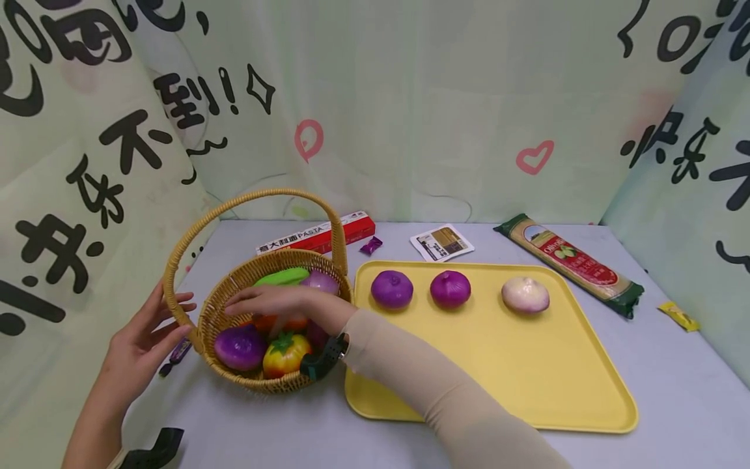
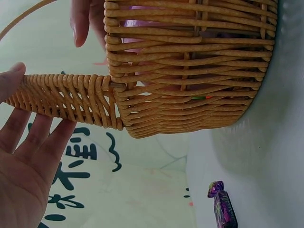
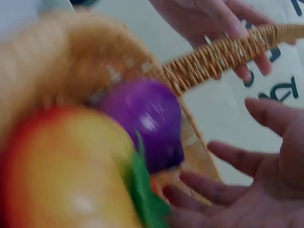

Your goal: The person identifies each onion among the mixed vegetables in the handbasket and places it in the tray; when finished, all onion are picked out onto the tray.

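Note:
In the head view, a wicker basket (image 1: 275,385) with an arched handle (image 1: 275,193) stands on the left. My left hand (image 1: 130,358) pinches the handle's lower left end, its thumb opposite the fingers, as the left wrist view also shows. Over the basket's opening is my right hand (image 1: 280,303), fingers spread and nothing gripped in the right wrist view. Beneath and beside it lie a purple onion (image 1: 239,347), a yellow-red tomato (image 1: 284,356) with green leaves, a long green piece (image 1: 283,277) and a pale purple piece (image 1: 321,281). The right hand and forearm hide some contents.
A yellow tray (image 1: 492,365) holds two purple onions (image 1: 392,290) and a whitish onion (image 1: 525,296). Behind it lie a red pasta box (image 1: 346,232), a small packet (image 1: 442,243) and a spaghetti bag (image 1: 571,260). Wrapped candies (image 1: 680,316) lie around; a curtain (image 1: 410,111) encloses the table.

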Available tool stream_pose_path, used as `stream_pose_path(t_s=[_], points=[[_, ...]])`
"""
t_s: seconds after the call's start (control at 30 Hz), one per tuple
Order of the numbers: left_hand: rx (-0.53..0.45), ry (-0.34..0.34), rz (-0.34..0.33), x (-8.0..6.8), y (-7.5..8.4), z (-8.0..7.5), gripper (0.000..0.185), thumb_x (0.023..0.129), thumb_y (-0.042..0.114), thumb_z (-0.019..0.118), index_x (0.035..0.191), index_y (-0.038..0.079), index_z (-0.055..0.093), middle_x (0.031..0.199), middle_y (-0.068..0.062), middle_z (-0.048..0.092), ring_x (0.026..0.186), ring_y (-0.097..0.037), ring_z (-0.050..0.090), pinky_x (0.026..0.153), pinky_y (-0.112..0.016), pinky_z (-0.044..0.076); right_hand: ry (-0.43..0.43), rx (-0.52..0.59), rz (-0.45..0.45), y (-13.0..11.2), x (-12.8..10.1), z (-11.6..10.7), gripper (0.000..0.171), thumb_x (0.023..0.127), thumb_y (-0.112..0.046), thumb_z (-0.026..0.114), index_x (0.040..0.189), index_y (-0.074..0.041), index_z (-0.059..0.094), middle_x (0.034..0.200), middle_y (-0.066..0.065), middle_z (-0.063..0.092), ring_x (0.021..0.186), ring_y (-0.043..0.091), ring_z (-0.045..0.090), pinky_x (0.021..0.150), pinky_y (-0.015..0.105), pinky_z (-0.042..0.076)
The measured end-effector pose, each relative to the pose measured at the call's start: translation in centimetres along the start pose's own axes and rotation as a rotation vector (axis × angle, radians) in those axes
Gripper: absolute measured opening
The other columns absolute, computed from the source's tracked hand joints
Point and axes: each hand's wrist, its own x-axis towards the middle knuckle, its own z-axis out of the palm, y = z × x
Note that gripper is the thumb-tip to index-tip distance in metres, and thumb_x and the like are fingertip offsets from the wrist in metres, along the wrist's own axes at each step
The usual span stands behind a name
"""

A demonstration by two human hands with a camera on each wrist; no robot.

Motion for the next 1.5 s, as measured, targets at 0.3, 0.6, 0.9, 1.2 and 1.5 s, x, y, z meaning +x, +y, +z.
stream_pose_path(t_s=[0.3, 0.6, 0.9, 1.2, 1.5], points=[[-0.024, 0.000, 0.003, -0.2, 0.0, 0.2, 0.086, 0.083, -0.013, 0.061, 0.151, 0.019, 0.020, 0.123, 0.032, 0.049, 0.108, 0.015, 0.052, 0.083, 0.000, 0.043, -0.022, 0.000, 0.039, 0.4, 0.6, -0.5, 0.045, 0.098, -0.038, 0.047, 0.138, -0.020, 0.047, 0.145, 0.002, 0.045, 0.133, 0.027, 0.043, 0.086, 0.046, 0.055], [-0.031, 0.013, -0.003, -0.2, 0.1, 0.2, 0.086, 0.081, -0.014, 0.061, 0.151, 0.018, 0.021, 0.123, 0.029, 0.052, 0.108, 0.014, 0.053, 0.083, 0.000, 0.043, -0.041, 0.105, 0.003, 0.7, 0.8, 0.6, 0.052, 0.097, -0.035, 0.049, 0.146, -0.034, 0.031, 0.154, 0.000, 0.027, 0.142, 0.030, 0.028, 0.094, 0.059, 0.047], [-0.033, 0.010, -0.004, -0.2, 0.1, 0.1, 0.085, 0.082, -0.013, 0.061, 0.151, 0.018, 0.021, 0.122, 0.030, 0.051, 0.108, 0.014, 0.053, 0.083, 0.000, 0.044, 0.035, 0.276, -0.017, 0.9, 1.0, 0.4, 0.045, 0.097, -0.030, 0.051, 0.141, -0.027, 0.041, 0.144, 0.001, 0.041, 0.134, 0.028, 0.039, 0.093, 0.053, 0.050], [-0.005, 0.001, 0.003, -0.1, -0.2, 0.0, 0.086, 0.083, -0.012, 0.061, 0.151, 0.020, 0.020, 0.123, 0.033, 0.048, 0.108, 0.016, 0.051, 0.084, -0.001, 0.043, 0.038, 0.299, 0.000, 1.2, 1.0, 0.0, 0.037, 0.094, -0.022, 0.057, 0.131, -0.014, 0.055, 0.123, 0.001, 0.056, 0.110, 0.019, 0.052, 0.091, 0.044, 0.054], [-0.007, -0.005, -0.005, 0.0, -0.1, 0.0, 0.086, 0.084, -0.010, 0.061, 0.151, 0.021, 0.019, 0.123, 0.033, 0.048, 0.108, 0.017, 0.051, 0.083, 0.000, 0.043, -0.023, 0.290, 0.035, 1.1, 0.8, 0.0, 0.046, 0.088, -0.015, 0.066, 0.132, -0.017, 0.054, 0.122, 0.001, 0.055, 0.104, 0.018, 0.056, 0.092, 0.038, 0.052]])
